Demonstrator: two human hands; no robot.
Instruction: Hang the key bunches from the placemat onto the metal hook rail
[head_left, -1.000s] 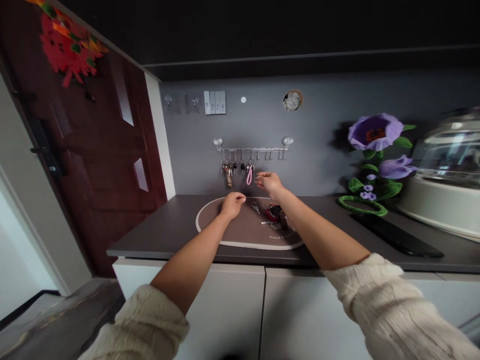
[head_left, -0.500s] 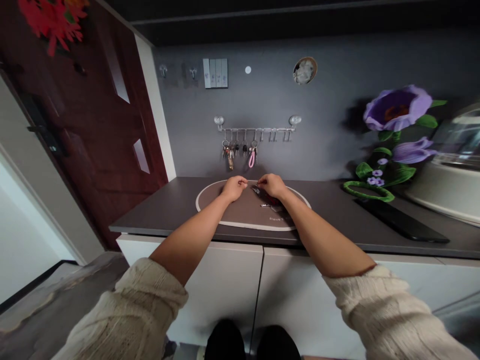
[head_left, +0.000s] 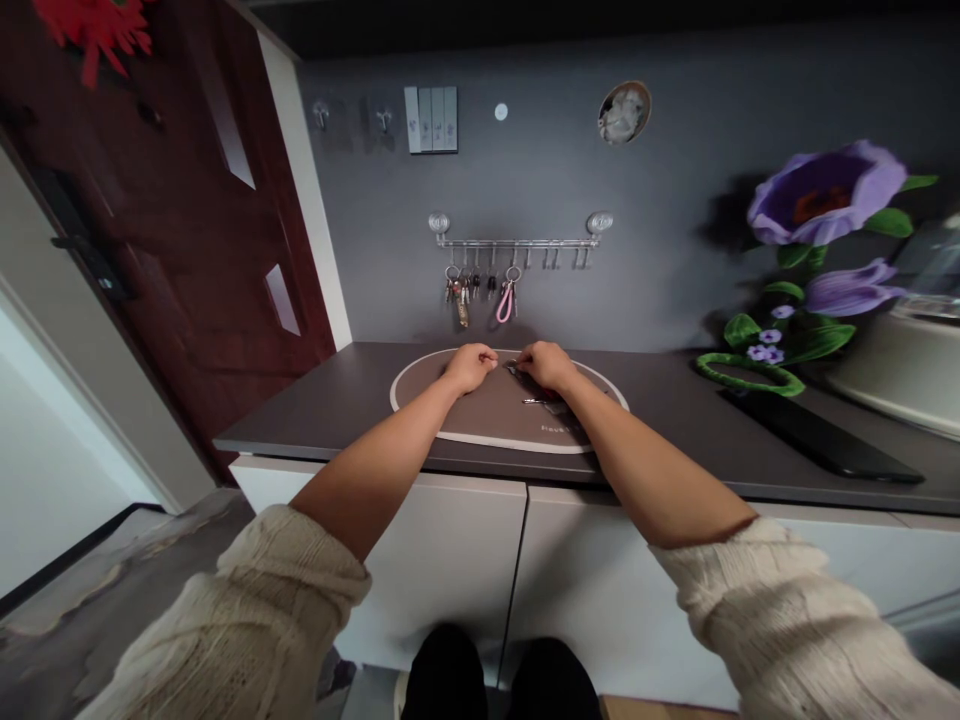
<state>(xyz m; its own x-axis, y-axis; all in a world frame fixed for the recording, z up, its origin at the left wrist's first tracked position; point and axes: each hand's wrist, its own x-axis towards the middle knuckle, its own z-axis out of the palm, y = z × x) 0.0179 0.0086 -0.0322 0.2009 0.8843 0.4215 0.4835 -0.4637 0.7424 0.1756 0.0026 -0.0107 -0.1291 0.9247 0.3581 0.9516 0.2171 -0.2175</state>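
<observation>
Both my hands rest over a brown oval mat (head_left: 480, 425) with a pale rim on a dark counter. My left hand (head_left: 469, 366) is curled, its fingertips pinched near a small metal piece. My right hand (head_left: 547, 365) is closed over a bunch of keys (head_left: 534, 392) with a red fob that lies on the mat. The two hands almost touch at the fingertips. Above them a chrome hook rail (head_left: 517, 242) on the grey wall carries key bunches (head_left: 459, 293) and a pink loop strap (head_left: 505, 300).
A dark red door (head_left: 172, 240) stands at the left. A purple flower ornament (head_left: 814, 250) and a black flat object (head_left: 817, 440) sit at the right of the counter (head_left: 322, 410), beside a pale domed appliance (head_left: 900, 350). White cabinet doors (head_left: 480, 570) are below.
My right hand came down from the hook rail to the keys on the mat, close to my left hand. The view tilted downward, showing my feet.
</observation>
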